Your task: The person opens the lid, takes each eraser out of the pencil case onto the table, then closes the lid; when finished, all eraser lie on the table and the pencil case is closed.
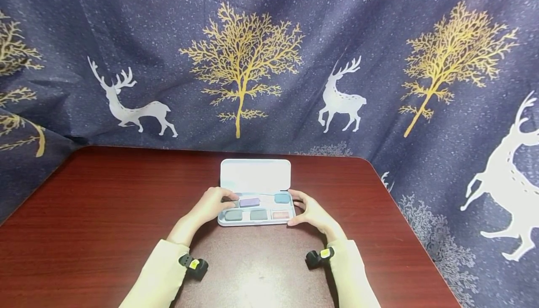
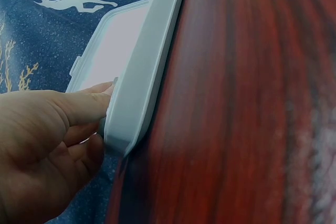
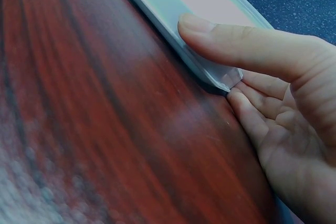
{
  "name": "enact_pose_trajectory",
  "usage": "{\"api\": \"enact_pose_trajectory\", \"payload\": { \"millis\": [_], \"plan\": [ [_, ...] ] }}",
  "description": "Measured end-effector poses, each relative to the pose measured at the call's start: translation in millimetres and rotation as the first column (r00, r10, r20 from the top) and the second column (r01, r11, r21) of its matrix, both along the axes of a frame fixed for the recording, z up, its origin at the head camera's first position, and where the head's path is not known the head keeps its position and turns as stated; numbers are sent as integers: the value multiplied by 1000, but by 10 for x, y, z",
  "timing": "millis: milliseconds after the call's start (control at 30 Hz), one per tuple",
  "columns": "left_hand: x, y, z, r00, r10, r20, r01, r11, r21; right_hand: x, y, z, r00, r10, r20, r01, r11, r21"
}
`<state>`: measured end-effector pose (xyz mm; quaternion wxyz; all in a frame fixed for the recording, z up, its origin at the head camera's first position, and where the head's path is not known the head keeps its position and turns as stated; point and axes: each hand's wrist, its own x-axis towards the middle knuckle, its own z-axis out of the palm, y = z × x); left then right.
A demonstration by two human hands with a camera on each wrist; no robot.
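A shallow white case point(image 1: 255, 224) lies on the table with its lid point(image 1: 255, 175) raised at the back. Inside are a purple block point(image 1: 249, 202), a teal block point(image 1: 282, 198), a pinkish block point(image 1: 280, 215) and two grey-green blocks in the front row. Over the case's left end, the left hand point(image 1: 212, 205) pinches a small grey block, mostly hidden by its fingers. At the other end, the right hand point(image 1: 312, 213) grips the case point(image 3: 168, 30), thumb on the front edge and fingers round the side. In the left wrist view the case wall point(image 2: 137, 85) hides the left fingertips.
The reddish-brown wooden table point(image 1: 105, 233) extends around the case. Behind it hangs a dark blue cloth point(image 1: 278, 125) with white deer and golden trees. A black device on a strap sits at each wrist, over pale sleeves.
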<state>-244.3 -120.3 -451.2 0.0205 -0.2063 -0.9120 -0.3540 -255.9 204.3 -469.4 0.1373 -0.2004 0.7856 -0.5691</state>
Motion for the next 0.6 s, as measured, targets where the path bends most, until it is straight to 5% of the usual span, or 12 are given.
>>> {"api": "enact_pose_trajectory", "payload": {
  "millis": [367, 600],
  "plan": [
    [3, -1, 1, 1000, 4, 2, -4, 1000, 13, -7, 0, -10, 1000, 1, -2, -1, 1000, 1],
    [-10, -35, 76, 999, 25, -21, -23, 994, 103, -11, 7, -21, 1000, 0, 7, 0, 1000, -5]
  ]
}}
